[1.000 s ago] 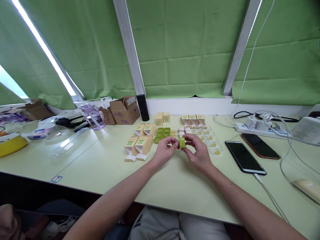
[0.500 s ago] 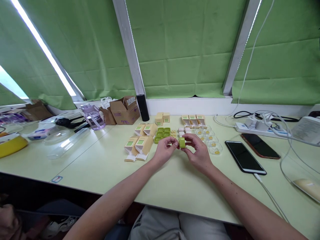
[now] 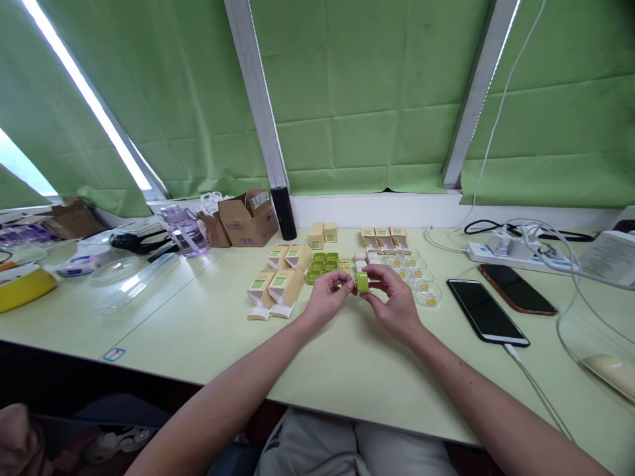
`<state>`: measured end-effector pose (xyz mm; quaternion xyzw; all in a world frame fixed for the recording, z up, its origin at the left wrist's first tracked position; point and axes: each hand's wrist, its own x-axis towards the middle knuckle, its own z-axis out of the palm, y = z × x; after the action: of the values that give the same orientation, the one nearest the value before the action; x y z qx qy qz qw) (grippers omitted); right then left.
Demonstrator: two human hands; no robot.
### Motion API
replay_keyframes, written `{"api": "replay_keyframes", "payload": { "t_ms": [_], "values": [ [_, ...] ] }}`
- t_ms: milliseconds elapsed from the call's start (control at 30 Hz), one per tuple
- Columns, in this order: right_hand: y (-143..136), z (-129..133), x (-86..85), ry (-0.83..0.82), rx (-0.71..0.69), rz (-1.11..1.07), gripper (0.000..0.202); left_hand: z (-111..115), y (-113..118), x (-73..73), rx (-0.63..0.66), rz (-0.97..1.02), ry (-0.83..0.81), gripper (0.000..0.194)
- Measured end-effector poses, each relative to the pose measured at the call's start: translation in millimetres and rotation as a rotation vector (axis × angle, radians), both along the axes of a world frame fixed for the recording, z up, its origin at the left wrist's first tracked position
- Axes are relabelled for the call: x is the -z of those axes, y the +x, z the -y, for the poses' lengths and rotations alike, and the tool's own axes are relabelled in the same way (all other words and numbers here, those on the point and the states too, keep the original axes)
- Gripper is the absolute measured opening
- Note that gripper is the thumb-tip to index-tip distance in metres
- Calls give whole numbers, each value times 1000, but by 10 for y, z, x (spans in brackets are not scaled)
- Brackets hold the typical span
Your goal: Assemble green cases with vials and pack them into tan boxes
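- Right hand (image 3: 397,305): fingers pinch small green boxy piece (image 3: 362,283), likely plastic, above pale tabletop (image 3: 347,370).
- Left hand (image 3: 325,301): fingers closed together at its left side, grip contents unclear.
- Probably light, stiff, slightly slippery; hold outer walls.

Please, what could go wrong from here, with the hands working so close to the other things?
The small green piece sits at the fingertips of the right hand, so it might slip and drop. The right hand is also close to the clear plastic packs, and a sideways move could knock them. The left hand is near the open cartons, which it might brush out of their rows.
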<state>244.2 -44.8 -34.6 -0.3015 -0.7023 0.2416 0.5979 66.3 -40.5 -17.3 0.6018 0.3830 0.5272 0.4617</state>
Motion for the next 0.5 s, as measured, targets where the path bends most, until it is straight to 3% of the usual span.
{"api": "replay_keyframes", "payload": {
  "t_ms": [500],
  "values": [
    [-4, 14, -9, -21, -6, -26, 33, -2, -17, 5, 0, -8, -9, 34]
  ]
}}
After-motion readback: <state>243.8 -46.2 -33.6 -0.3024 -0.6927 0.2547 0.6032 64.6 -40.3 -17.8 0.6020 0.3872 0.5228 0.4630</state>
